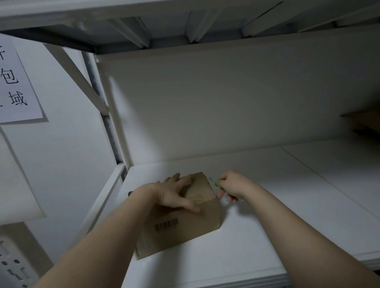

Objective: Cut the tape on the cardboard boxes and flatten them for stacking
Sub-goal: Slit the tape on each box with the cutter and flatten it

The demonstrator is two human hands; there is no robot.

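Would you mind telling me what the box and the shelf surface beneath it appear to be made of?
The box looks like plain brown cardboard, matte, with a printed barcode and folded edges. The shelf surface looks like smooth white painted or laminated board; whether metal or wood lies beneath, I cannot tell.

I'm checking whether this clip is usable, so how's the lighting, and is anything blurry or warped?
Head view: dim and flat, no glare; the shelf reads grey. The cardboard box casts only a soft shadow to its right. The right hand and its green-handled cutter are slightly blurred; the left hand is sharper. Wide-angle lens bends the shelf frame at the edges.
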